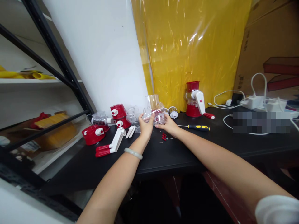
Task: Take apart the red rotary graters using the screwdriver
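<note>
Both my hands grip a clear plastic housing point(155, 109) with an upright feed tube, held just above the black table point(177, 155). My left hand point(145, 124) clasps its left side, fingers closed round it; a pale bangle sits on that wrist. My right hand point(168, 124) holds its right side. Small red parts and screws point(164, 137) lie on the table just under my right hand. A yellow-handled screwdriver point(198, 127) lies to the right of that hand.
An assembled red and white crank grinder point(195, 99) stands at the back. Left of my hands lie red bases point(92, 134), white crank handles with red grips point(111, 145) and a metal drum point(99, 120). Chargers and white cables point(254, 101) sit at the right. A black shelf frame point(58, 59) stands at the left.
</note>
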The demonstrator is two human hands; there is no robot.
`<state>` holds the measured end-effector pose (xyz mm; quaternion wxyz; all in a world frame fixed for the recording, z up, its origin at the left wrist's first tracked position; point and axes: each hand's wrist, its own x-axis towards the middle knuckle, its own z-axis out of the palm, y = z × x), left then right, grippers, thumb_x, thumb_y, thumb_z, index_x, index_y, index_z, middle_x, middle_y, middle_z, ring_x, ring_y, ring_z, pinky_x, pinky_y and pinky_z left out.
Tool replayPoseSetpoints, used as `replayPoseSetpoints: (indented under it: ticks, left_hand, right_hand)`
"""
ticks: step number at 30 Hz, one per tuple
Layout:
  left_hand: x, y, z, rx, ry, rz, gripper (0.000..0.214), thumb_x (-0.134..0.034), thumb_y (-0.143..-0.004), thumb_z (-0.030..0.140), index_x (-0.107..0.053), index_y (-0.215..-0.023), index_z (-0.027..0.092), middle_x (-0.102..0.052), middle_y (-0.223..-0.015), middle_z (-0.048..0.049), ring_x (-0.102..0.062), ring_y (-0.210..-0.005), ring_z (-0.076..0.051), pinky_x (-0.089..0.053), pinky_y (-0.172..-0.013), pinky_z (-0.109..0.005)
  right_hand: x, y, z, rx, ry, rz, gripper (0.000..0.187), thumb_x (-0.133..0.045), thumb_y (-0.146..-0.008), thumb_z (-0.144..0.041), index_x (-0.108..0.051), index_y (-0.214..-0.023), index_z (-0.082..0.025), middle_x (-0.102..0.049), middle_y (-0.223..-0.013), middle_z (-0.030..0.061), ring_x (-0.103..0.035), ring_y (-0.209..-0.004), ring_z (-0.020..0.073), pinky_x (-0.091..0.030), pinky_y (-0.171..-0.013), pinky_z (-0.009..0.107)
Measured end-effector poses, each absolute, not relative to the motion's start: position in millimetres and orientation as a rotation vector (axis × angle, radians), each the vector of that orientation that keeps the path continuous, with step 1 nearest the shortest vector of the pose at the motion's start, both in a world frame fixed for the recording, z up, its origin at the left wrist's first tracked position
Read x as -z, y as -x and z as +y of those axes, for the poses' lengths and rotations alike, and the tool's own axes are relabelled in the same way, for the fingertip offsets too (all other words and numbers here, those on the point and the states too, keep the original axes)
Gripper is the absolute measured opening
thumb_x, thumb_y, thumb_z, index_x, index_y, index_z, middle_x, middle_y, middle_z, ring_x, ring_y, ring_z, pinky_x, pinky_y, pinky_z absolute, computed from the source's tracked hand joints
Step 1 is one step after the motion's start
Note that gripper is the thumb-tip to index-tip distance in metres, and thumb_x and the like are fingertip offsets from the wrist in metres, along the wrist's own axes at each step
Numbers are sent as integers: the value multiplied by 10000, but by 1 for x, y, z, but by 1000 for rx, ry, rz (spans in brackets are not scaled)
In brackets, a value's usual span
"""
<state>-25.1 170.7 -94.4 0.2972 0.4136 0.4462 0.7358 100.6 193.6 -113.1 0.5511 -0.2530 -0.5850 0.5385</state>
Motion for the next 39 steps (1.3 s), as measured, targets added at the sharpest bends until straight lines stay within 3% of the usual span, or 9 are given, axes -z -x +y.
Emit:
replayPoseSetpoints:
  ticks: [5, 11, 20, 25, 29, 33, 39]
  left_hand:
    - [92, 25, 170, -1952, -1159, 1253, 727, -797, -677, 478, -431, -1243, 205, -623, -1042, -89, -661, -900, -172, -523, -813, -291]
    - [86, 26, 166, -2029, -1096, 1210, 675, -779, -709, 458, -433, -1236, 219, -628, -1063, -83, -657, -955, -176, -521, -827, -282]
    - [60, 42, 157, -2378, -1008, 982, 560, -667, -821, 452, -400, -1273, 256, -584, -1207, -86, -614, -1104, -167, -526, -799, -220]
    - [24, 67, 146, -2490, -893, 764, 500, -695, -781, 463, -456, -1166, 253, -560, -1260, -74, -577, -1174, -181, -541, -840, -257]
    - [7, 102, 142, -2447, -852, 814, 490, -712, -724, 537, -525, -1051, 224, -577, -1203, -77, -599, -1134, -212, -568, -832, -335]
    - [16, 134, 136, -2462, -899, 880, 491, -747, -689, 518, -540, -1022, 222, -612, -1142, -75, -609, -1111, -217, -579, -785, -330]
    - [42, 158, 132, -2497, -844, 927, 464, -743, -716, 472, -535, -1042, 216, -618, -1153, -91, -656, -1008, -198, -575, -737, -290]
  right_hand:
    - [114, -103, 195, -1275, 620, -1402, 836, -845, -531, -199, -394, -1235, -178, -552, -1326, 177, -600, -1171, 245, -433, -1058, 431]
    - [117, -103, 193, -1259, 610, -1495, 829, -854, -539, -220, -402, -1234, -219, -622, -1221, 120, -635, -1101, 232, -444, -1041, 466]
    - [124, -109, 195, -957, 680, -1743, 805, -823, -557, -234, -469, -1278, -181, -517, -1320, 151, -525, -1242, 269, -401, -1068, 450]
    - [120, -109, 193, -700, 792, -1893, 770, -820, -558, -258, -492, -1249, -173, -542, -1264, 136, -540, -1206, 280, -379, -1074, 464]
    - [114, -95, 196, -879, 681, -1965, 753, -820, -541, -230, -468, -1206, -184, -527, -1289, 149, -549, -1204, 276, -449, -1006, 443]
    - [107, -65, 202, -1023, 603, -2080, 764, -781, -550, -199, -429, -1228, -196, -455, -1383, 171, -546, -1202, 285, -519, -873, 389]
    - [98, -19, 206, -831, 704, -2300, 823, -765, -564, -208, -415, -1304, -126, -519, -1301, 164, -543, -1161, 254, -422, -1005, 386]
